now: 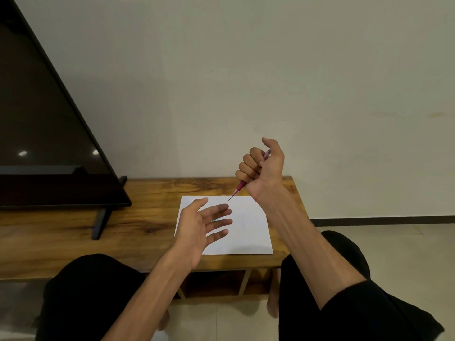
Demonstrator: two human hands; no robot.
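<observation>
A white sheet of paper (248,232) lies flat near the right end of a low wooden table (138,227). My right hand (262,166) is raised above the sheet's far edge and grips a pink pen (240,187) in its fist, tip pointing down and left toward the paper. My left hand (204,227) hovers over the left part of the sheet with palm up and fingers spread, holding nothing. A small green mark or object shows between its fingers, too hidden to identify.
A large dark TV screen (41,134) stands on thin black legs (99,223) on the table's left half. A plain wall rises behind. My knees in black trousers (344,303) press against the front edge, over a tiled floor.
</observation>
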